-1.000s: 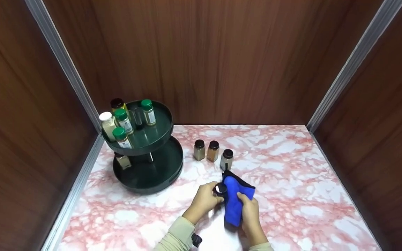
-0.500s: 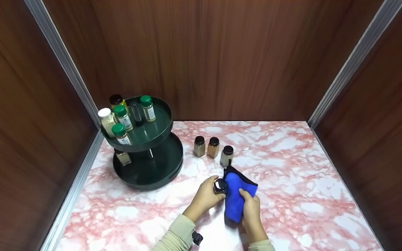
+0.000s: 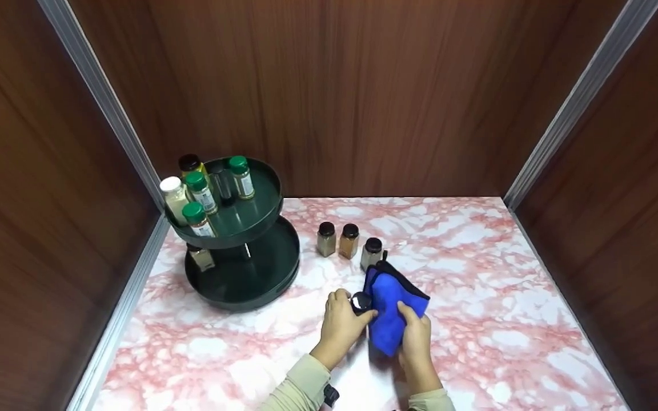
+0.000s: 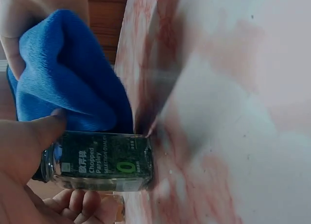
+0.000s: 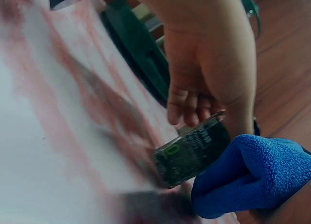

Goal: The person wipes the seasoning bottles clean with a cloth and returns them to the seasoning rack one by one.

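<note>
My left hand [image 3: 340,328] grips a small square glass jar with a black cap [image 3: 361,301], near the middle of the table. Its dark label reads "Chopped Parsley" in the left wrist view, where the jar [image 4: 104,161] shows its base at the tabletop. A blue cloth [image 3: 389,311] with black edging is held in my right hand [image 3: 416,342], thumb on top. The cloth lies against the jar's right side, and my left thumb touches it. In the right wrist view, folded cloth [image 5: 262,175] hides part of the jar [image 5: 187,153].
Three black-capped spice jars stand behind the hands: one greenish [image 3: 326,240], one orange-brown [image 3: 349,241], one greyish [image 3: 371,255]. To the left is a two-tier dark green turntable [image 3: 243,228], with several bottles on top and a jar [image 3: 202,260] below. Wooden walls enclose the table.
The cloth and right hand have shifted slightly up and right. My left hand has turned around the jar, its thumb now reaching onto the cloth. The head view has tilted slightly.
</note>
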A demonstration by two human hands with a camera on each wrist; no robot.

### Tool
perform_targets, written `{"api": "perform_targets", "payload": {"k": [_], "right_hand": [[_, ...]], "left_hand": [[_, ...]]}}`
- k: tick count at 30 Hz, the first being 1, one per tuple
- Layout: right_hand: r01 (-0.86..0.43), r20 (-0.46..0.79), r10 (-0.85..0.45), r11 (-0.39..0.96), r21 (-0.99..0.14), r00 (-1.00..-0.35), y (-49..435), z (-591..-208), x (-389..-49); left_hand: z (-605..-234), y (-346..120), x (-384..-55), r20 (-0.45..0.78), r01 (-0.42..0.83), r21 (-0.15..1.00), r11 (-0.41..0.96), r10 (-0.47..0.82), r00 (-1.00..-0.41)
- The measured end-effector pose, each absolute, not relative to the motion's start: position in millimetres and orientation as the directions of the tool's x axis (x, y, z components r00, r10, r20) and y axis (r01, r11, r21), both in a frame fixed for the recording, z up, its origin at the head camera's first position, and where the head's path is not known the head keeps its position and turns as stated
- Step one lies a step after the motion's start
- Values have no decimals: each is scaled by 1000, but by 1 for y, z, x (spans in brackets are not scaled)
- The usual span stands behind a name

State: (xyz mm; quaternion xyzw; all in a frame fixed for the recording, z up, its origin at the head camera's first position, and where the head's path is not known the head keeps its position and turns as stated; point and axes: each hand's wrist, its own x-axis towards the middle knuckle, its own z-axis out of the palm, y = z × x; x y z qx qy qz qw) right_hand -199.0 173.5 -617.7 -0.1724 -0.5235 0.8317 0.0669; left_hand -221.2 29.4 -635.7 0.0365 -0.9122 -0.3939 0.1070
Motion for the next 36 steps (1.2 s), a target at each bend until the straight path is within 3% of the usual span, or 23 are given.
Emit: {"api": "perform_targets", "payload": {"k": [3, 8, 14, 23, 28, 32, 36], "right_hand": [[48, -184, 261, -454, -890, -948, 172, -610, -201], [55, -144, 180, -424, -904, -973, 169, -600, -207], [108, -158, 117, -352, -930, -980, 162, -608, -222], [192, -236, 191, -226, -955, -953, 161, -645, -224], [207, -261, 216, -245, -947, -941, 161, -629, -210], [137, -203, 207, -295, -946, -957, 158, -603, -208], [64, -142, 204, -347, -936, -969, 154, -604, -220]], "left_hand": [[-632, 26, -222, 155, 32, 735, 678, -122, -980], [-624, 16, -226, 195, 159, 725, 670, 21, -981], [-618, 8, -232, 178, 230, 726, 648, 147, -973], [-614, 0, -235, 144, 221, 753, 620, 172, -974], [-614, -3, -238, 128, 230, 766, 600, 208, -970], [-614, -5, -242, 152, 272, 732, 625, 239, -959], [-613, -5, -243, 172, 299, 703, 645, 253, -952]]}}
